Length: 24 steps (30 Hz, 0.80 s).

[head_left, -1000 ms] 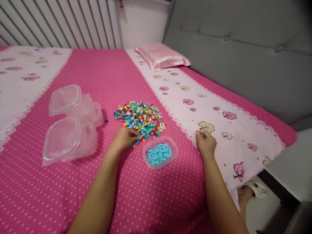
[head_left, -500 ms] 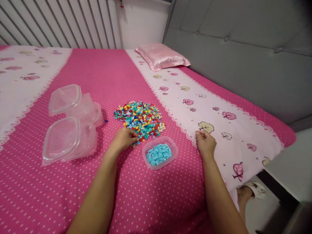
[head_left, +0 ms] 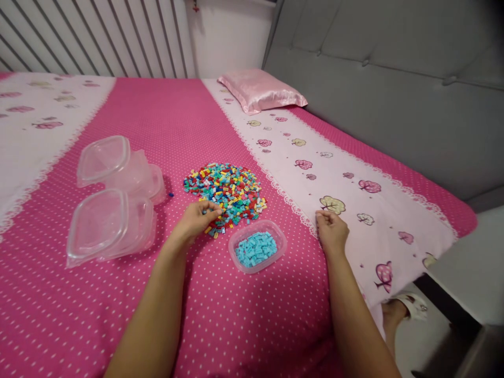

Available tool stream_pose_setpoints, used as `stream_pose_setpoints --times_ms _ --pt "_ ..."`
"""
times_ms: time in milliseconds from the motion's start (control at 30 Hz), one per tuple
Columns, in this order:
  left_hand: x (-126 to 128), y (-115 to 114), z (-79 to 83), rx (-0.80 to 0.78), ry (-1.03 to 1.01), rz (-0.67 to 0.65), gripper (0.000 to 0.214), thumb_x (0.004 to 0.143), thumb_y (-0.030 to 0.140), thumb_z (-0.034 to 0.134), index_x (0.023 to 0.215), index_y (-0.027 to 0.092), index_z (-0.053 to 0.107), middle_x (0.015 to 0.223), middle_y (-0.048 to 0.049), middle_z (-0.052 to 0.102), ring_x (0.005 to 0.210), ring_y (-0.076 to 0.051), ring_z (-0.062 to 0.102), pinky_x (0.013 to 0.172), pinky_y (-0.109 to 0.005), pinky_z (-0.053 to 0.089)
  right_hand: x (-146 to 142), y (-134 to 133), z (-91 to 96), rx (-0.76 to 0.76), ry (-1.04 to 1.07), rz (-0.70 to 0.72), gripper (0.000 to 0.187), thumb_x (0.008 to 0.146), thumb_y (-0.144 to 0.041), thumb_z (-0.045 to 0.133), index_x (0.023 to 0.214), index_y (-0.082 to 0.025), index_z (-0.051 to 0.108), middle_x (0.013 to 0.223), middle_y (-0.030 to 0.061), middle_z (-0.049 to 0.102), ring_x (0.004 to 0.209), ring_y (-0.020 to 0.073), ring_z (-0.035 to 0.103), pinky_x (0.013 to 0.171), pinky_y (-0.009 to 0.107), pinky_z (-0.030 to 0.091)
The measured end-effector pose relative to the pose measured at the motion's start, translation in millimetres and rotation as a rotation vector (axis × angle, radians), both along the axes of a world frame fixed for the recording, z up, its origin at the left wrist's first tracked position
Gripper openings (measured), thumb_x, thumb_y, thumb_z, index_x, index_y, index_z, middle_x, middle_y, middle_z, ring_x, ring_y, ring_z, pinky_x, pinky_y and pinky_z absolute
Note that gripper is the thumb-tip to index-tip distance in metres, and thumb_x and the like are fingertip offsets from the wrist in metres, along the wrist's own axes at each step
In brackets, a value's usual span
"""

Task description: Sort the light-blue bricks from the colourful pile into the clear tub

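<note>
On the pink dotted bedspread (head_left: 244,315), directly in front of the person, lies a loose pile of multicoloured bricks (head_left: 234,191). The left hand (head_left: 195,218) is positioned at the pile's near left edge, thumb and forefinger curved toward each other, tips at the bricks; from where I stand, I cannot tell whether a brick is pinched. Just beside the pile, on its near side, sits an open clear tub (head_left: 284,241) containing light-blue bricks (head_left: 256,249). The right hand (head_left: 333,231) is located right of the tub, apart from it, fingers curled in against the thumb; its contents cannot be determined. Left of the pile: clear containers (head_left: 98,226), grouped, plus one dark-blue brick (head_left: 170,195). Beyond: a pink pillow (head_left: 262,90), near the grey headboard (head_left: 374,58).
</note>
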<state>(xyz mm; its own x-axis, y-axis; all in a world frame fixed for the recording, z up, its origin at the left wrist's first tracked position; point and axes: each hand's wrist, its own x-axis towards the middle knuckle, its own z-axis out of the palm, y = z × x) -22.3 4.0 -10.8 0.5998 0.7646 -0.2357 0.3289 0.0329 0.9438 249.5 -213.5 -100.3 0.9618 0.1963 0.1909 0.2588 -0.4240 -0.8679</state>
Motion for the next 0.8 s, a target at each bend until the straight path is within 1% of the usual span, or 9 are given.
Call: stream_pose_setpoints --times_ms 100,167,233,300,400,533,633,700,800 --pt "-2.2 -0.6 5.1 -0.302 -0.230 0.025 0.026 0.063 0.028 0.073 0.065 0.017 0.050 0.048 0.0073 0.042 0.039 -0.004 0.034 0.038 -0.015 0.025 0.6 -0.1 -1.5 0.012 -0.003 0.006 0.033 0.067 -0.039 0.060 0.086 -0.015 0.073 0.064 0.0032 0.065 0.060 0.0170 0.057 0.066 0.030 0.046" --pt "-4.5 1.4 10.6 -0.514 -0.331 0.035 0.021 0.069 0.020 0.066 0.063 0.017 0.046 0.049 0.0077 0.037 0.038 -0.003 0.027 0.034 -0.013 0.018 1.4 -0.4 -2.9 0.017 -0.007 0.009 0.033 0.067 -0.039 0.060 0.086 -0.015 0.073 0.065 0.0034 0.065 0.060 0.0170 0.057 0.066 0.030 0.046" --pt "-6.9 4.0 17.1 -0.678 -0.408 0.057 0.011 0.071 0.012 0.056 0.065 0.015 0.047 0.055 0.0038 0.044 0.040 -0.002 0.030 0.034 -0.011 0.019 2.1 -0.7 -3.9 0.020 -0.004 0.011 0.033 0.067 -0.040 0.060 0.086 -0.015 0.073 0.065 0.0035 0.065 0.060 0.0170 0.057 0.065 0.030 0.046" --pt "-8.6 6.1 22.8 -0.741 -0.446 0.087 0.006 0.068 0.007 0.049 0.068 0.013 0.050 0.063 -0.0005 0.051 0.042 -0.003 0.034 0.034 -0.011 0.020 2.4 -0.8 -4.2 0.018 0.003 0.011 0.033 0.067 -0.040 0.060 0.086 -0.016 0.073 0.066 0.0035 0.065 0.060 0.0169 0.057 0.065 0.030 0.046" --pt "-9.7 6.8 27.1 -0.634 -0.401 0.138 0.012 0.062 0.009 0.046 0.069 0.012 0.055 0.066 -0.0043 0.057 0.045 -0.006 0.041 0.033 -0.012 0.021 1.8 -0.6 -2.9 0.010 0.010 0.007 0.034 0.067 -0.040 0.060 0.086 -0.015 0.073 0.065 0.0033 0.065 0.059 0.0169 0.056 0.065 0.030 0.046" --pt "-12.4 5.2 24.2 -0.285 -0.156 0.186 0.013 0.063 0.022 0.053 0.063 0.013 0.061 0.053 -0.0009 0.053 0.044 -0.007 0.040 0.036 -0.016 0.023 0.7 -0.1 -1.3 0.001 0.010 0.002 0.034 0.067 -0.040 0.060 0.086 -0.015 0.073 0.065 0.0037 0.065 0.058 0.0166 0.056 0.065 0.030 0.046" --pt "-17.9 6.0 19.4 -0.047 0.111 -0.008 0.021 0.058 0.035 0.067 0.057 0.014 0.065 0.045 0.0031 0.049 0.045 -0.007 0.038 0.042 -0.019 0.028 1.2 -0.3 -2.7 0.008 0.006 0.010 0.035 0.068 -0.040 0.060 0.087 -0.015 0.073 0.065 0.0040 0.066 0.058 0.0165 0.056 0.064 0.029 0.045" --pt "-21.9 8.8 16.2 0.048 0.248 -0.154 0.024 0.050 0.039 0.073 0.056 0.016 0.067 0.049 0.0019 0.057 0.051 -0.010 0.046 0.050 -0.021 0.036 1.8 -0.5 -3.8 0.011 0.003 0.013 0.035 0.068 -0.041 0.060 0.087 -0.015 0.073 0.066 0.0042 0.066 0.058 0.0166 0.056 0.063 0.029 0.045" --pt "-25.9 15.3 11.3 0.142 0.390 -0.248 0.024 0.046 0.036 0.073 0.061 0.018 0.070 0.061 -0.0004 0.067 0.062 -0.016 0.057 0.061 -0.026 0.042 2.2 -0.9 -4.1 0.007 0.000 0.014 0.034 0.068 -0.040 0.060 0.087 -0.015 0.073 0.067 0.0043 0.066 0.059 0.0166 0.056 0.064 0.029 0.045"
